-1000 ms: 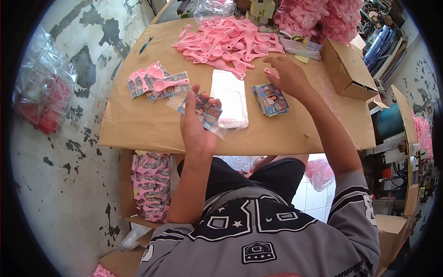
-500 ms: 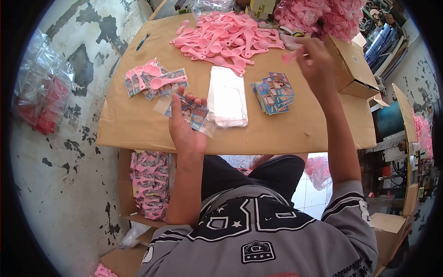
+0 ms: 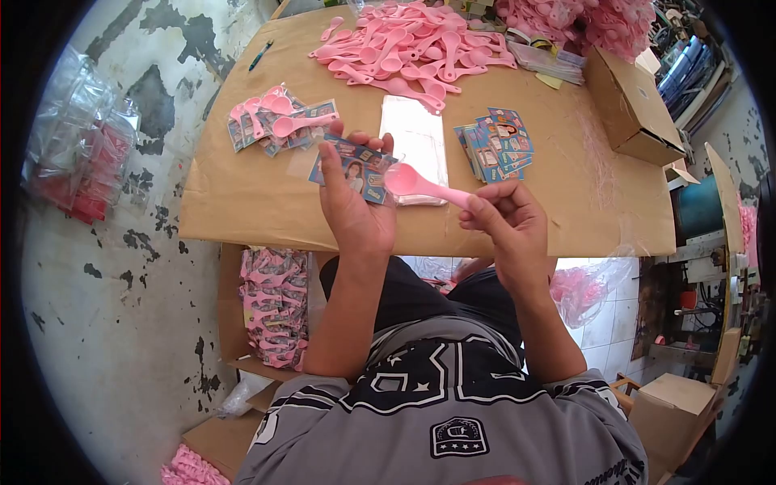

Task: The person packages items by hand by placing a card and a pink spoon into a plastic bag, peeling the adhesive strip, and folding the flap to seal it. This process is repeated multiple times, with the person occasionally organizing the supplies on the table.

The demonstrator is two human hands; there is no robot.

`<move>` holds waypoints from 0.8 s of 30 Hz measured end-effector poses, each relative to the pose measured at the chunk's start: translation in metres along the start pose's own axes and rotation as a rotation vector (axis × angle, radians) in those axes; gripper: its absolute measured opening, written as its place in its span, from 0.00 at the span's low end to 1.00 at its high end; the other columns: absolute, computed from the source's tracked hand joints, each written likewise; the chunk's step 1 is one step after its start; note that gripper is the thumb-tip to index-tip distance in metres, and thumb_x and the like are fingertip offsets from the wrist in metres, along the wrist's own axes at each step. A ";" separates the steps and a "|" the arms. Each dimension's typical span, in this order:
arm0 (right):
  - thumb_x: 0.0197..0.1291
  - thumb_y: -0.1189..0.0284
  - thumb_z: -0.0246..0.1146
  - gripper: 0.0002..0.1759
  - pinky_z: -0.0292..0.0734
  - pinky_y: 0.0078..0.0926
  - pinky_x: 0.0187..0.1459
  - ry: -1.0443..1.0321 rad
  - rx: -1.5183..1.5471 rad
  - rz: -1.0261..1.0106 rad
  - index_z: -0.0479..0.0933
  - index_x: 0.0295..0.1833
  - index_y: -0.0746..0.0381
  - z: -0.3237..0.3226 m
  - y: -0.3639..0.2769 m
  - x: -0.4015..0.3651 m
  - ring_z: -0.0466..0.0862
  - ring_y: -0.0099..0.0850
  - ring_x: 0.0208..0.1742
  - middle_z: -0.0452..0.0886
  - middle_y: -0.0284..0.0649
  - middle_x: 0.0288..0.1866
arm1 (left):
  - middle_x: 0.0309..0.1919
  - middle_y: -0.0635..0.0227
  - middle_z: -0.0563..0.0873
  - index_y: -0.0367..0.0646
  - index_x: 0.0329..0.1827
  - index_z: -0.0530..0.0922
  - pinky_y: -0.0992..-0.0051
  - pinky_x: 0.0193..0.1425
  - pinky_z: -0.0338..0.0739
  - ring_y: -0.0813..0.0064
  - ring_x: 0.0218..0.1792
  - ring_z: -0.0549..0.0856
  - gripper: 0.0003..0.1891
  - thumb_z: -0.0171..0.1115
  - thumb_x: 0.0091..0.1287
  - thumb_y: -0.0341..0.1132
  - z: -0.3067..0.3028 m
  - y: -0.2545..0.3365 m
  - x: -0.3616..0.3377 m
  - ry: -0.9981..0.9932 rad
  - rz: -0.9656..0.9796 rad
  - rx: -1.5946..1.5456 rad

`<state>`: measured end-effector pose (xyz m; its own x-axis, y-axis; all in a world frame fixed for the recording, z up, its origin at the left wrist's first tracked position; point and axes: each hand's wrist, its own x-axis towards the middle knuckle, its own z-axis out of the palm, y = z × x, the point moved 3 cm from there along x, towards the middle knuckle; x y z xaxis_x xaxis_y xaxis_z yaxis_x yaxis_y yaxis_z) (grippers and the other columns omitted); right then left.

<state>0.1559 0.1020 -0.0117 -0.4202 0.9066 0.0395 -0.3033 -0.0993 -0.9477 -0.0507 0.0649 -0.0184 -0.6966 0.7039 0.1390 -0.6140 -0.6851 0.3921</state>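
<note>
My left hand (image 3: 356, 194) holds a clear plastic bag with a blue printed card (image 3: 356, 171) in it, thumb over the front and fingers behind. In my right hand (image 3: 513, 226) a pink measuring spoon (image 3: 416, 184) is pinched by its handle end. The spoon's bowl points left and overlaps the card's right edge, at the bag's mouth. Behind the hands lies a stack of clear plastic bags (image 3: 414, 133). To its right is a loose pile of blue printed cards (image 3: 497, 145). Bagged cards with pink spoons (image 3: 279, 121) lie to the left.
A big heap of pink spoons (image 3: 412, 48) covers the table's far side. A cardboard box (image 3: 634, 105) stands at the right edge, with a pen (image 3: 260, 55) at the far left. Below the table, a carton holds packed spoon sets (image 3: 275, 307).
My right hand has come from the far right of the table back toward my left hand, carrying the spoon to the bag. The left hand has shifted slightly right and up in view.
</note>
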 end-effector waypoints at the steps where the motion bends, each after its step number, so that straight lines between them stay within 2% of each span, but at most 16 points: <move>1: 0.73 0.78 0.68 0.07 0.88 0.25 0.47 -0.006 0.001 -0.003 0.78 0.51 0.67 0.003 -0.002 -0.001 0.90 0.26 0.42 0.87 0.41 0.42 | 0.47 0.65 0.86 0.44 0.67 0.75 0.58 0.70 0.81 0.71 0.47 0.86 0.21 0.60 0.83 0.49 0.002 -0.001 -0.003 0.002 -0.007 -0.007; 3: 0.73 0.78 0.68 0.07 0.87 0.24 0.47 -0.024 0.001 -0.005 0.78 0.51 0.67 0.007 -0.008 -0.002 0.89 0.26 0.42 0.87 0.40 0.41 | 0.47 0.65 0.86 0.44 0.68 0.75 0.58 0.70 0.81 0.71 0.48 0.86 0.21 0.60 0.83 0.49 0.001 0.002 -0.004 0.006 -0.005 -0.018; 6: 0.73 0.78 0.69 0.07 0.85 0.23 0.46 0.081 -0.141 -0.198 0.78 0.51 0.67 -0.012 -0.010 0.002 0.88 0.24 0.41 0.86 0.39 0.41 | 0.47 0.66 0.86 0.44 0.69 0.75 0.59 0.71 0.81 0.71 0.48 0.86 0.21 0.60 0.83 0.49 -0.001 0.009 0.000 0.000 0.021 -0.040; 9: 0.73 0.78 0.69 0.07 0.83 0.22 0.46 0.140 -0.225 -0.231 0.78 0.51 0.66 -0.024 -0.008 0.004 0.87 0.24 0.40 0.85 0.38 0.40 | 0.48 0.67 0.86 0.43 0.69 0.76 0.60 0.73 0.80 0.72 0.49 0.86 0.22 0.60 0.83 0.48 0.004 0.015 -0.001 -0.030 0.042 -0.050; 12: 0.73 0.79 0.68 0.07 0.83 0.22 0.46 0.071 -0.058 -0.112 0.78 0.51 0.66 -0.019 -0.004 0.000 0.86 0.24 0.40 0.85 0.38 0.40 | 0.49 0.67 0.86 0.43 0.70 0.75 0.58 0.73 0.80 0.72 0.50 0.86 0.22 0.60 0.83 0.49 0.008 0.010 -0.004 -0.069 0.059 0.016; 15: 0.73 0.79 0.68 0.07 0.83 0.23 0.46 0.044 0.037 -0.125 0.78 0.51 0.66 -0.017 -0.002 -0.001 0.86 0.24 0.39 0.85 0.38 0.40 | 0.50 0.66 0.86 0.42 0.71 0.75 0.56 0.73 0.80 0.71 0.51 0.86 0.23 0.59 0.83 0.49 0.009 0.005 -0.004 -0.080 0.099 0.110; 18: 0.73 0.79 0.68 0.07 0.83 0.23 0.45 0.045 0.044 -0.141 0.78 0.51 0.67 -0.022 0.003 0.000 0.86 0.24 0.38 0.85 0.38 0.40 | 0.51 0.65 0.86 0.42 0.71 0.74 0.55 0.73 0.80 0.71 0.51 0.86 0.23 0.59 0.83 0.49 0.008 0.004 -0.004 -0.088 0.109 0.124; 24: 0.74 0.78 0.67 0.08 0.86 0.25 0.51 0.022 -0.035 -0.032 0.78 0.53 0.69 -0.010 0.007 -0.001 0.90 0.28 0.45 0.88 0.43 0.45 | 0.51 0.64 0.86 0.42 0.72 0.73 0.54 0.74 0.79 0.71 0.51 0.86 0.24 0.59 0.83 0.49 0.010 -0.009 -0.006 -0.081 0.040 0.093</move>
<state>0.1625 0.1047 -0.0214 -0.3915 0.9180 0.0631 -0.2859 -0.0562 -0.9566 -0.0376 0.0684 -0.0135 -0.6856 0.6916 0.2275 -0.5463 -0.6953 0.4671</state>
